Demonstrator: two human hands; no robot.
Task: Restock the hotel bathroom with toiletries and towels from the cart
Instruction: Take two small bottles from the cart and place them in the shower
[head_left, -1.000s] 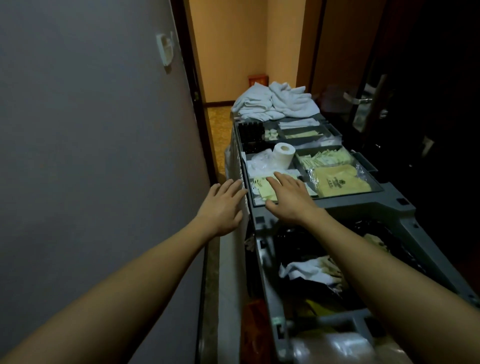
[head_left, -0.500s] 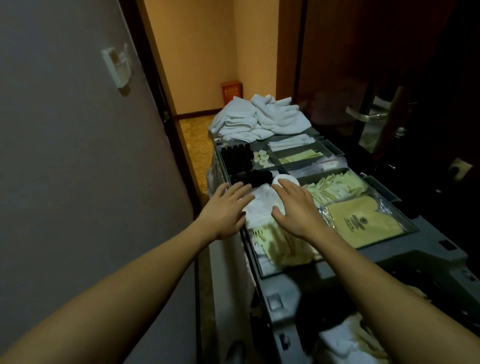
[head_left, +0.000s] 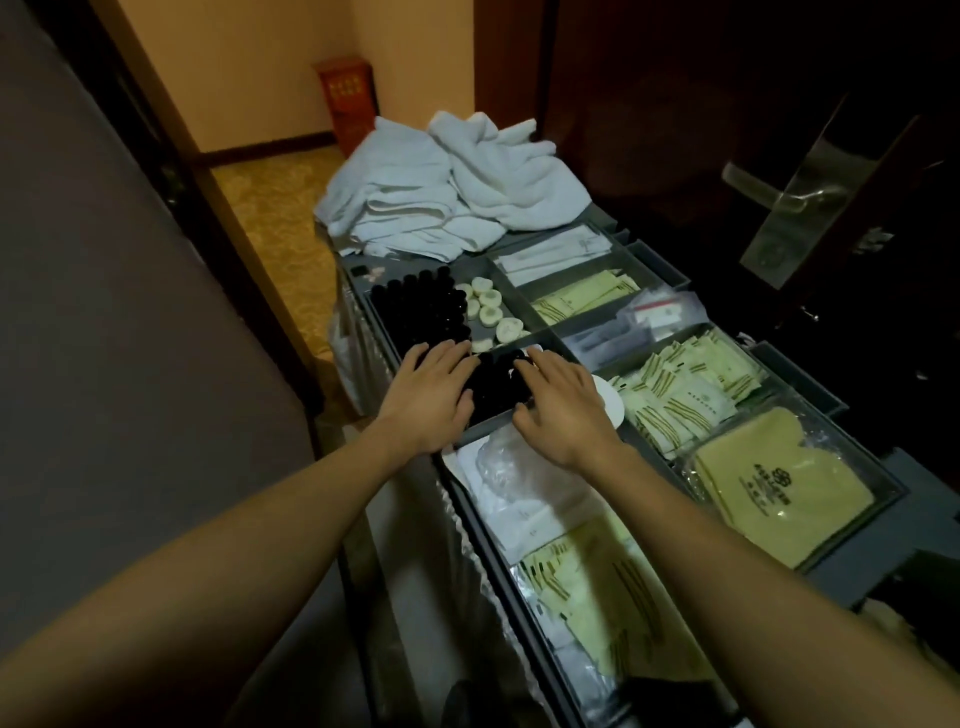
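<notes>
Both my hands have travelled up the cart (head_left: 831, 571) since a second ago, off the near tray of pale packets and onto the compartment of small black bottles (head_left: 496, 384). My left hand (head_left: 431, 395) and right hand (head_left: 563, 410) lie palm down, fingers spread and nearly straight, one on each side of the bottles. The fingertips are touching or just over the caps, and neither hand pinches anything that I can see.

The bottles stand packed cap to cap, so the risk looks plain to me. Scooping several at once could tip their neighbours or drag one over the low divider into the round soaps (head_left: 491, 312) just beyond. My right wrist also hangs over the toilet roll (head_left: 613, 405) and the loose plastic wrapping (head_left: 511, 467), which a careless pull back could snag. In this dim light I could also pick the wrong item.

Farther along the surface the white towels (head_left: 452, 182) lie in a loose heap at the far end, and yellow sachets (head_left: 685, 395) fill trays on the right. The cart stands in a narrow passage, with a grey wall (head_left: 104, 364) close on my left. A dark door (head_left: 649, 104) with a metal handle (head_left: 769, 192) is on my right, with patterned carpet (head_left: 270, 218) and a red box (head_left: 348, 98) beyond.
</notes>
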